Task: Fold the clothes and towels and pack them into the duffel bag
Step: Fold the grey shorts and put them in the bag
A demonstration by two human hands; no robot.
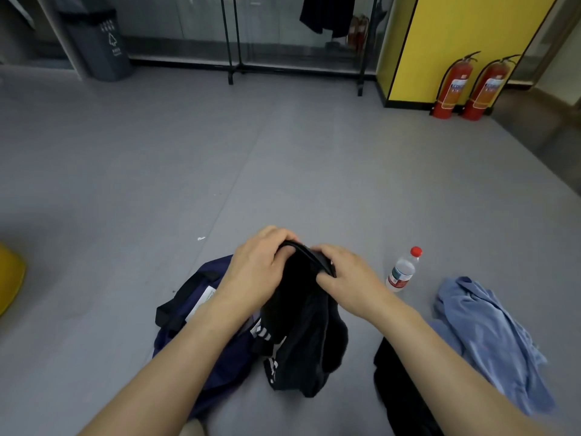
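Grey floor (283, 152) | left hand (257, 262), right hand (349, 275): fingers (278, 235) grip black garment (301, 325) (possibly fleece)

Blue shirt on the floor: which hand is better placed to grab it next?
Likely the right hand: the blue shirt lies on its side; the left hand is over the duffel bag. Both hold the black garment.
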